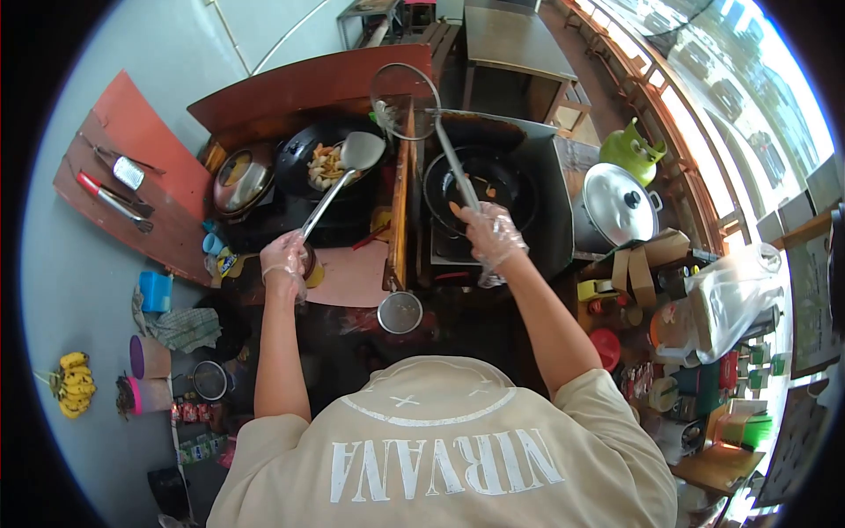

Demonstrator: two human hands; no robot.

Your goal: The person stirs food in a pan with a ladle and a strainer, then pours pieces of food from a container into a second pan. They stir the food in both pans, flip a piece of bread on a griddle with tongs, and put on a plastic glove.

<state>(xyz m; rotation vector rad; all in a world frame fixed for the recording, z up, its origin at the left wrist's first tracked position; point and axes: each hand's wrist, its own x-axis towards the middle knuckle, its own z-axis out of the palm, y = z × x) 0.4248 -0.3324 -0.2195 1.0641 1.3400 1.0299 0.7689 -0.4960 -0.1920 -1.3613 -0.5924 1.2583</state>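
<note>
My left hand (286, 262), in a clear plastic glove, is closed around the handle of a metal wok spatula (363, 150). The spatula's broad blade is over the left wok (295, 154), beside a heap of pale and orange food pieces (324, 165). My right hand (493, 233), gloved too, grips the long handle of a round wire skimmer (405, 101). Its mesh head is raised above the wooden divider (403, 202) between the two stoves. Below that handle sits the right wok (525, 189), dark inside, with a few orange pieces (488, 189) in it.
A lidded silver pot (616, 204) and a green gas cylinder (632, 151) stand at the right. Left of the woks is a metal bowl (242, 182). A small strainer (400, 312) is in front of the divider. Utensils, including a grater (128, 172), hang on the red board (150, 211).
</note>
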